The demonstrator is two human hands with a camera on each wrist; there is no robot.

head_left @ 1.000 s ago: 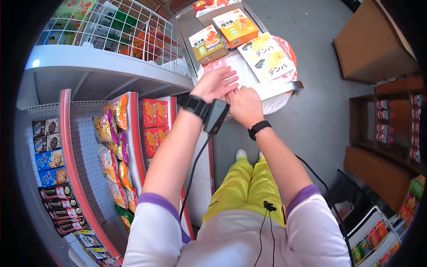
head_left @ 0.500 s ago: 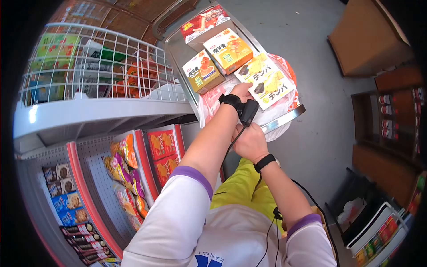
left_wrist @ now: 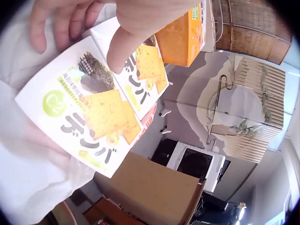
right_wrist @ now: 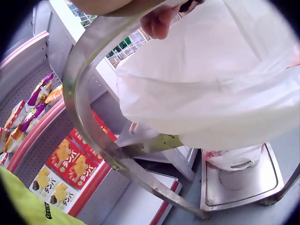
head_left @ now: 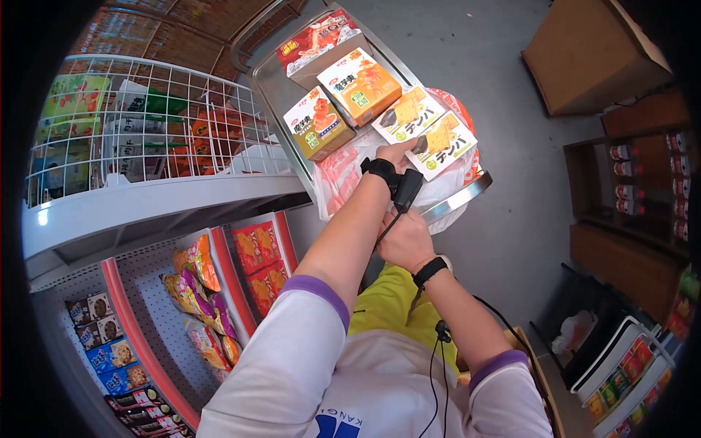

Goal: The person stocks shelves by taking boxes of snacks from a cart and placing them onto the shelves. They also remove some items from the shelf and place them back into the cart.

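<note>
My left hand [head_left: 394,152] reaches over the cart, its thumb [left_wrist: 123,49] lying on two white cracker boxes, whose lower box [head_left: 442,144] and upper box [head_left: 409,115] bear yellow crackers and black lettering. The other fingers hang loosely beside the lower box, over a white plastic bag [left_wrist: 28,187]. My right hand [head_left: 407,239] grips the cart's curved metal handle [head_left: 456,203]; its fingertips [right_wrist: 157,23] show past the bar in the right wrist view. Beyond the cracker boxes stand an orange-and-white box [head_left: 359,86], an olive-and-white box [head_left: 318,125] and a red box [head_left: 318,42].
On the left stands a shelf unit with snack bags [head_left: 204,299] and red cracker boxes [head_left: 259,259], below a white wire basket [head_left: 168,124] of packets. A large cardboard box [head_left: 595,62] and a brown shelf with bottles [head_left: 624,171] are on the right. The cart has a lower metal tray [right_wrist: 239,187].
My left hand has turned over from palm-up beside my right hand and come to the cracker boxes. The lower cracker box has turned slightly against the upper one. My right hand stays near the handle.
</note>
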